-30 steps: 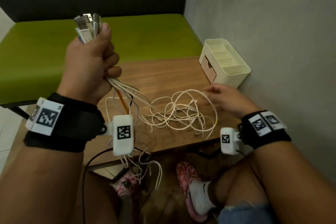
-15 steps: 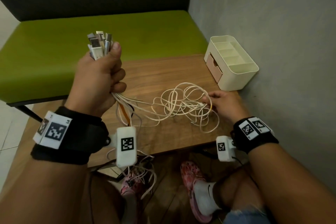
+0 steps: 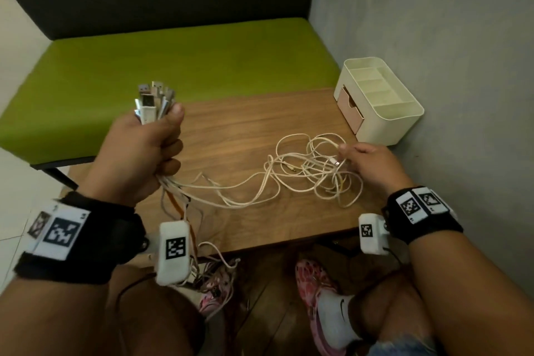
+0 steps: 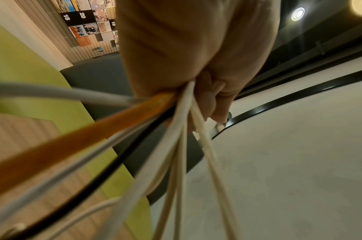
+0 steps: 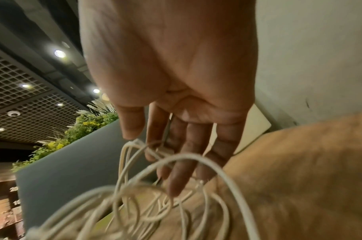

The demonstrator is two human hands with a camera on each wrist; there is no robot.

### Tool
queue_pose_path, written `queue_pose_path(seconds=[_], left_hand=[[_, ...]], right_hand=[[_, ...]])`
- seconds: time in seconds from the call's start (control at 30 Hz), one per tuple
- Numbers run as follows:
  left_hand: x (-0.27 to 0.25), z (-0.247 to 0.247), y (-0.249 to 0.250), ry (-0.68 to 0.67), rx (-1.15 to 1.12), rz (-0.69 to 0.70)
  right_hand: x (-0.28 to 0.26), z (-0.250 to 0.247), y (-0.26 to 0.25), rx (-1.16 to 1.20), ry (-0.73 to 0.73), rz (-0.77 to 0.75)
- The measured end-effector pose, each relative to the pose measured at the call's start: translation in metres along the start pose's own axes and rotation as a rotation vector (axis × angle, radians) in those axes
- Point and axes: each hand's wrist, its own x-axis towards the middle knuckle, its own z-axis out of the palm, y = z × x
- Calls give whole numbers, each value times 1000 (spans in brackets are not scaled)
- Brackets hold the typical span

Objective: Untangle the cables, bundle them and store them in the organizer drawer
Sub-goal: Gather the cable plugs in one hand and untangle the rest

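Note:
My left hand (image 3: 161, 150) is raised over the table's left part in a fist, gripping a bunch of cables with several USB plugs (image 3: 153, 101) sticking up above it. White cables, an orange one (image 4: 93, 134) and a black one leave the bottom of the left hand (image 4: 196, 65). The white strands run right to a tangle (image 3: 312, 170) on the wooden table (image 3: 245, 124). My right hand (image 3: 361, 162) lies on the tangle's right side. Its fingers (image 5: 180, 162) reach nearly straight into the loops (image 5: 145, 194). The cream organizer (image 3: 378, 101) with its pink drawer (image 3: 348, 108) stands at the far right corner.
A green bench (image 3: 173, 61) runs behind the table and a grey wall (image 3: 433, 37) closes the right side. Some cable ends (image 3: 213, 263) hang over the table's near edge. A person's knees and pink shoes (image 3: 315, 283) are under that edge.
My left hand has come lower with the plug bunch. My right hand moved from beside the organizer onto the tangle, and the strands between the two hands are drawn out longer.

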Motion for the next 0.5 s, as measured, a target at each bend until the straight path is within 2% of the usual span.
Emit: queue_pose_path(seconds=[0.1, 0.23, 0.33, 0.43, 0.5], left_hand=[[6, 5, -15, -10, 48, -20], [11, 8, -27, -17, 30, -48], [11, 11, -34, 7, 13, -87], [10, 14, -41, 29, 2, -111], [10, 15, -45, 35, 7, -123]], right_hand=[[-3, -4, -4, -51, 11, -43], [-3, -22, -9, 28, 231, -108], [-2, -29, -4, -16, 312, -141], [-2, -29, -2, -145, 265, -89], [0, -28, -2, -315, 127, 36]])
